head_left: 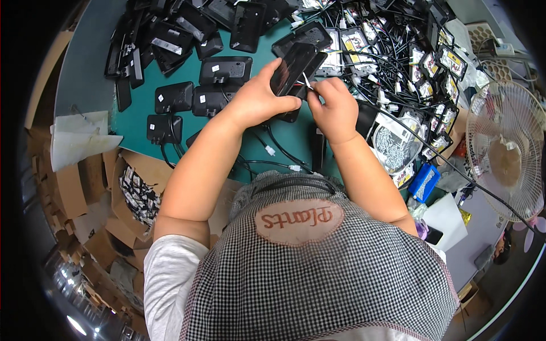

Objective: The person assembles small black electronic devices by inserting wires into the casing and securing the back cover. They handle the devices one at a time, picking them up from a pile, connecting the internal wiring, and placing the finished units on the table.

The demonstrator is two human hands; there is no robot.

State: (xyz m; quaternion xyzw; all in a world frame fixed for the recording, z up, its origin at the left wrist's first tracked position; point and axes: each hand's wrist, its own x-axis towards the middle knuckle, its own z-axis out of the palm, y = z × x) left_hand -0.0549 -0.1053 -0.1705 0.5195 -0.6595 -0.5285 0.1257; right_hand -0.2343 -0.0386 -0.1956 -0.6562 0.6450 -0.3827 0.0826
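My left hand [259, 96] grips a glossy black rectangular plastic casing [293, 67], thumb at its near edge and fingers along its left side. The casing is tilted above the green table [182, 133]. At its right edge my right hand [335, 108] is closed in a pinch. A thin white piece and a bit of red show by its fingertips; exactly what it holds is hidden. Under the casing lies another dark part, partly covered. To the left, several black casings with small white labels [226, 70] lie on the table, some with black cables attached.
Black covers [247, 27] are heaped at the far left. On the right is a pile of cabled units [355, 45] with white connectors. Near it stand a clear tub of screws [395, 145], a blue box [424, 182] and a fan [506, 131]. Cardboard boxes [71, 187] stand at left.
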